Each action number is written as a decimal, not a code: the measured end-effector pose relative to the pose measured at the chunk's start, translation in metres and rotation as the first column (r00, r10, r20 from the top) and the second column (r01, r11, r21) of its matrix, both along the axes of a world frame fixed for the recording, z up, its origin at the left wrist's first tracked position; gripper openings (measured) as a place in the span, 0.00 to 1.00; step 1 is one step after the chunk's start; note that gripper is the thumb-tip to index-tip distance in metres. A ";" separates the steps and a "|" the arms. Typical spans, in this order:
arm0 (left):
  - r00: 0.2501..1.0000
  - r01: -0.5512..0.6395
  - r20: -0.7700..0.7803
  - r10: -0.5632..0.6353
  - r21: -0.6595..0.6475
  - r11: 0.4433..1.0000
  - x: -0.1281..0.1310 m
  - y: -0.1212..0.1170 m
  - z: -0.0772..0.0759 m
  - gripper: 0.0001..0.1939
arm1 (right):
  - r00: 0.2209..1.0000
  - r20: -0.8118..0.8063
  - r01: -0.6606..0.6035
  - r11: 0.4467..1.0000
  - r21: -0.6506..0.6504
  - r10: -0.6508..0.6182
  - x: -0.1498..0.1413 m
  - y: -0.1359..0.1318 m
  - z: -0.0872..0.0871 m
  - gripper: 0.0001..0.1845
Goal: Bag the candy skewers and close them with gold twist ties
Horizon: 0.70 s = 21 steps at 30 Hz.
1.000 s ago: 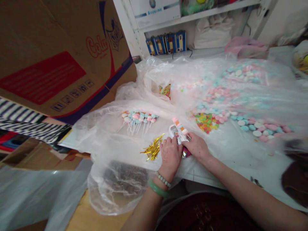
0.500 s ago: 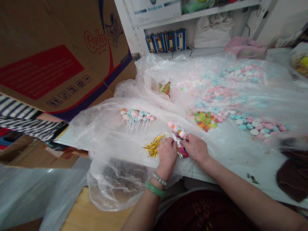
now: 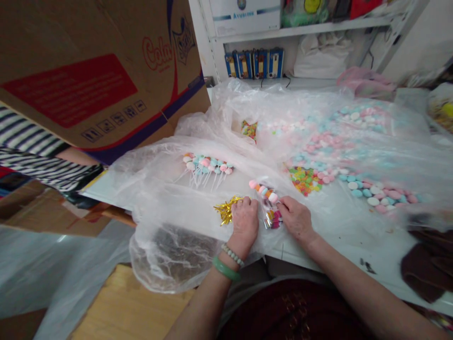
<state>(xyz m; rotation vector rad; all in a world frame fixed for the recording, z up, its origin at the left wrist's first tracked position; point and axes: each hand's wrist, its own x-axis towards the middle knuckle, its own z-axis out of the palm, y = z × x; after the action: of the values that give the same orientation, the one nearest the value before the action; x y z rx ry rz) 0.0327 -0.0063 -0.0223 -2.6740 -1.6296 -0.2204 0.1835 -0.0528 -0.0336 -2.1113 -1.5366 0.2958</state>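
While left hand (image 3: pixel 244 223) lies flat, right hand (image 3: pixel 296 219) touches bagged pastel candy skewer (image 3: pixel 266 193); its grip unclear.

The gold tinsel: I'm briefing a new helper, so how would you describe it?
Start at the plastic sheeting on the table. Beside the person's left hand lies the gold tinsel, a shiny metallic bunch, unlike the pastel candies.

A Cola-printed cardboard carton (image 3: pixel 71 71) is overhanging the left side, with a co-worker's striped sleeve (image 3: pixel 28 146) showing beneath it. Blue boxes (image 3: pixel 254 63) are standing under a white shelf (image 3: pixel 300 28); a brown cloth (image 3: pixel 428 269) is lying at lower right.
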 end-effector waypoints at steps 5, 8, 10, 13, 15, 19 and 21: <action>0.876 -0.030 0.474 0.091 -0.136 0.990 -0.002 -0.001 0.014 0.13 | 0.892 -0.447 0.012 0.984 0.177 0.069 0.011 -0.002 0.005 0.13; 0.539 0.133 0.771 0.340 -0.476 0.869 0.004 -0.004 0.021 0.14 | 0.649 -0.754 0.039 0.985 0.166 0.101 0.011 0.001 0.015 0.14; 0.357 0.362 0.768 0.532 -0.639 0.679 0.008 -0.006 0.025 0.15 | 0.510 -0.854 0.027 0.990 0.136 0.103 0.008 0.002 0.023 0.14; 0.217 0.588 0.639 0.738 -0.689 0.424 0.013 -0.008 0.026 0.17 | 0.375 -0.919 -0.062 0.992 0.106 0.121 0.002 -0.002 0.033 0.13; 0.102 0.597 0.583 0.806 -0.684 0.419 0.013 -0.007 0.025 0.17 | 0.303 -0.945 -0.090 0.991 0.100 0.123 -0.001 -0.003 0.035 0.14; -0.142 0.527 0.555 0.820 -0.659 0.537 0.005 -0.003 0.023 0.14 | 0.218 -0.971 0.008 0.995 0.101 0.097 -0.008 -0.002 0.035 0.14; -0.195 0.504 0.561 0.805 -0.647 0.573 0.007 -0.005 0.024 0.13 | 0.204 -0.974 0.071 0.991 0.110 0.093 -0.018 -0.006 0.038 0.15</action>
<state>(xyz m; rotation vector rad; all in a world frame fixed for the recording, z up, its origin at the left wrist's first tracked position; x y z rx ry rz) 0.0399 -0.0112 0.0020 -1.8858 -2.9937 -3.2956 0.1651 -0.0588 0.0041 -1.1843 -0.6713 1.2491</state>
